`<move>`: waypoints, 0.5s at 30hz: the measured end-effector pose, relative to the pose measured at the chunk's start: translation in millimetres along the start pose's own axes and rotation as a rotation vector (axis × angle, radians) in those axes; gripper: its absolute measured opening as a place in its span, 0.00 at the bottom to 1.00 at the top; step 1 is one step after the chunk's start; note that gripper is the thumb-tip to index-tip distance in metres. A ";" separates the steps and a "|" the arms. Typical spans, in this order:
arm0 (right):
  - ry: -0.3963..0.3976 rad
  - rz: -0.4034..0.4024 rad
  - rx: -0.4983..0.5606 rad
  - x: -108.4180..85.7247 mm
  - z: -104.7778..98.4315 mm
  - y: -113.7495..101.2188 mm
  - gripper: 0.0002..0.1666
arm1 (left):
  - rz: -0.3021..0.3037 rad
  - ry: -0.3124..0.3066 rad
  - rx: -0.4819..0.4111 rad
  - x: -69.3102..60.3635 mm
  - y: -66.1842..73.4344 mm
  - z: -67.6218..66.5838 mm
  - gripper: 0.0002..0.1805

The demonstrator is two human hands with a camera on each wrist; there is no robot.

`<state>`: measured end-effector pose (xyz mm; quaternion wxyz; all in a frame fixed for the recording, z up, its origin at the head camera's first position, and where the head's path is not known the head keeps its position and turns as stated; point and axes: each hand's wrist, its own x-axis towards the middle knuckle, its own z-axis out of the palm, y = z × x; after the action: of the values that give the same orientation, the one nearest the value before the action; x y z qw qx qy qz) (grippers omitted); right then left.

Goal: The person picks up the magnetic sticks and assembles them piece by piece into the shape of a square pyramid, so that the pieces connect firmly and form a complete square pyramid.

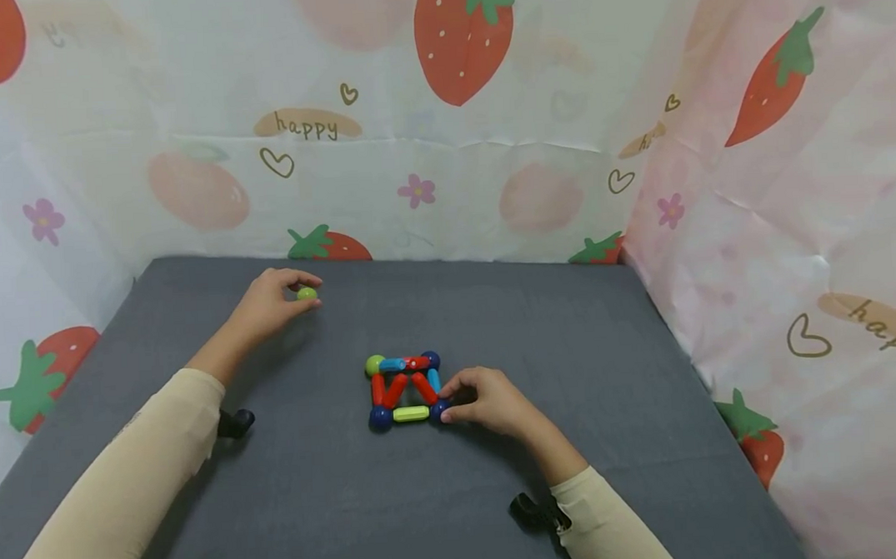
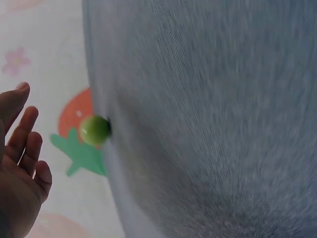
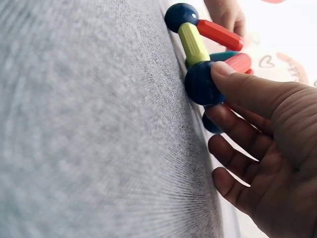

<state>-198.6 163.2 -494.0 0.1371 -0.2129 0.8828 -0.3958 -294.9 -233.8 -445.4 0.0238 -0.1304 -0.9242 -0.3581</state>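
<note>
In the head view my left hand point(image 1: 272, 302) is at the back left, by a loose light-green ball point(image 1: 307, 294). The left wrist view shows that ball point(image 2: 95, 130) on the cloth, apart from the relaxed fingers. A roughly square frame of toy balls and rods point(image 1: 411, 414) lies mid-table: dark blue balls, one green ball point(image 1: 375, 365), and red, blue and yellow-green rods. Two red rods point(image 1: 396, 391) slant inside it. My right hand point(image 1: 494, 402) pinches the near-right dark blue ball point(image 3: 203, 83) between thumb and fingers. Its far fingertips are partly hidden.
A dark grey cloth point(image 1: 315, 502) covers the table. Behind and at the sides hangs a white curtain point(image 1: 443, 163) printed with strawberries. Black wrist-camera mounts point(image 1: 235, 423) stick out from both sleeves near the cloth.
</note>
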 end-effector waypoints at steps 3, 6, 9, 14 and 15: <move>0.009 -0.003 0.000 -0.8 0.0 0.1 0.13 | -0.073 0.004 -0.025 7.6 -11.1 -0.9 0.24; 0.016 -0.004 0.002 -1.2 -0.1 0.8 0.13 | -0.153 0.019 -0.078 15.0 -22.6 0.0 0.27; 0.017 -0.009 0.014 -1.1 0.0 1.8 0.14 | -0.200 0.031 -0.103 20.8 -32.0 1.4 0.29; 0.013 -0.015 0.015 -0.1 0.7 2.9 0.13 | -0.233 0.008 -0.106 25.3 -41.0 4.3 0.33; 0.013 -0.014 0.012 0.2 0.7 3.0 0.13 | -0.239 0.001 -0.116 25.5 -42.0 5.1 0.33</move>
<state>-199.3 164.5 -496.7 0.1297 -0.2155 0.8797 -0.4036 -330.1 -254.5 -473.2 -0.0261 -0.0206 -0.9108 -0.4115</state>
